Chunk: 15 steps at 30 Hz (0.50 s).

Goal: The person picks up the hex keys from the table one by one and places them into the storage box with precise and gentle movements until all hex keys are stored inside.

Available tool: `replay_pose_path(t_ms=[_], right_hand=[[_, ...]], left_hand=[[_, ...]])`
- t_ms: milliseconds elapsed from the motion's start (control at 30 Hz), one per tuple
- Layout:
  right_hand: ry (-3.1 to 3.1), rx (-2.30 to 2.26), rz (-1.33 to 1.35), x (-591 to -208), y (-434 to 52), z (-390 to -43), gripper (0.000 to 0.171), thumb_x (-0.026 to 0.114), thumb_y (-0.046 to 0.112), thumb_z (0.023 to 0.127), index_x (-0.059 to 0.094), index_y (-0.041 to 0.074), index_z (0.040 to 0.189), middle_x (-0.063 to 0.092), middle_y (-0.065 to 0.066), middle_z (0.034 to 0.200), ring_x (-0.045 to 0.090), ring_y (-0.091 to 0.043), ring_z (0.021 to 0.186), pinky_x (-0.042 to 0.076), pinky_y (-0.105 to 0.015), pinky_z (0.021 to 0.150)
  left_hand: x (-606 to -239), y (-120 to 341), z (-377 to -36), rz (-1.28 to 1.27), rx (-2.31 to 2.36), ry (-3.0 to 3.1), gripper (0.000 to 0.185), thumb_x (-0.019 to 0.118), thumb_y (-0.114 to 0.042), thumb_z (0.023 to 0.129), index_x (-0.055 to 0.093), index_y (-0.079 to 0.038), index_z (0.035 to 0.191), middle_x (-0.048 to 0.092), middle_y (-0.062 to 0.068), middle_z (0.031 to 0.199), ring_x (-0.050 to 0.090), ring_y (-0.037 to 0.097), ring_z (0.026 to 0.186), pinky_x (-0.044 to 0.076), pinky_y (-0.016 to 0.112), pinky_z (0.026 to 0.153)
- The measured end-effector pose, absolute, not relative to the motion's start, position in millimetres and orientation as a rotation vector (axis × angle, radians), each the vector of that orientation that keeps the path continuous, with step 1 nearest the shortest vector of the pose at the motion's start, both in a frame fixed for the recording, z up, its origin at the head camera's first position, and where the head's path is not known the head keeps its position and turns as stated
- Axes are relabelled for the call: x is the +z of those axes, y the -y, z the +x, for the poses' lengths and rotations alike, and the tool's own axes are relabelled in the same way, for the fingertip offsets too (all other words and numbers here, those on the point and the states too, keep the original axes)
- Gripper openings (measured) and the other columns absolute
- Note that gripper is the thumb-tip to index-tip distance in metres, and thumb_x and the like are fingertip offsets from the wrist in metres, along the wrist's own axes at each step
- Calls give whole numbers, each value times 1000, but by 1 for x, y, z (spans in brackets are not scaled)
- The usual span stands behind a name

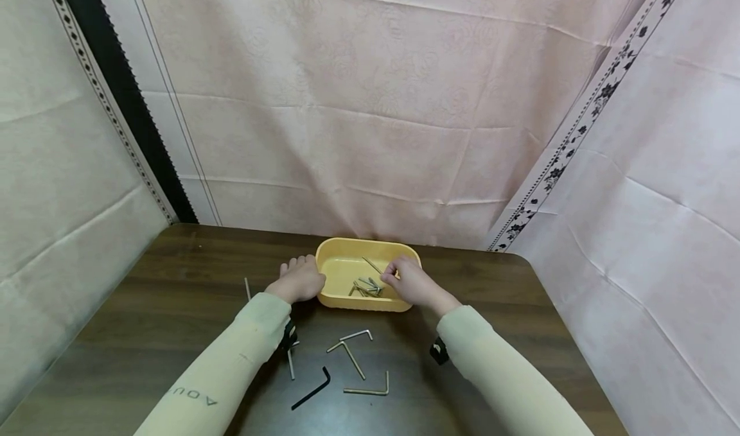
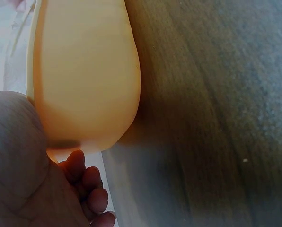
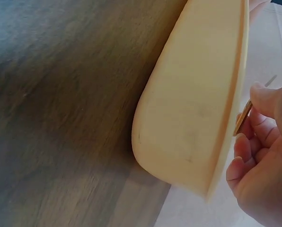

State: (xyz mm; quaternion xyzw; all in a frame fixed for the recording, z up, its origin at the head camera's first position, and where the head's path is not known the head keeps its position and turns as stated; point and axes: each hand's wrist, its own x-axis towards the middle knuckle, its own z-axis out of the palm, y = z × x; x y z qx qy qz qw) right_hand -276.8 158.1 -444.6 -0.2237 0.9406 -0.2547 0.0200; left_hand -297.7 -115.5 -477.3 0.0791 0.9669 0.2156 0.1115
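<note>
A yellow tray [image 1: 347,266] of hex keys [image 1: 365,287] sits mid-worktop [image 1: 491,307]; the right hand [image 1: 412,282] fingers pinch one key above it, the left hand [image 1: 299,279] rests open alongside. More loose keys [image 1: 352,357] lie nearer.

Smooth matt yellow plastic tray [image 1: 347,304], shiny metal hex keys [image 1: 365,287] inside, dark wood-grain table [image 1: 173,282], creased pink cloth backdrop [image 1: 370,102].
</note>
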Motion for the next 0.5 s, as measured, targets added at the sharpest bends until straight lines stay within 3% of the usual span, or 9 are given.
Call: replay_pose_path(t_ms=[267, 500], right_hand=[[-2954, -768, -645, -458, -149, -294, 28, 63, 17, 94, 61, 12, 67, 53, 7, 65, 47, -12, 58, 41, -29, 63], [-2905, -760, -574, -469, -147, -300, 47, 63, 17, 94, 44, 14, 52, 33, 9, 47, 32, -10, 43, 29, -26, 46]], left_hand=[[-476, 115, -296, 229, 631, -2847, 51, 43, -28, 96, 40, 5, 134, 47, 18, 115, 37, 34, 102, 25, 49, 89], [-477, 113, -296, 217, 628, -2857, 50, 43, -29, 96, 41, 5, 133, 47, 18, 115, 38, 34, 103, 25, 49, 91]])
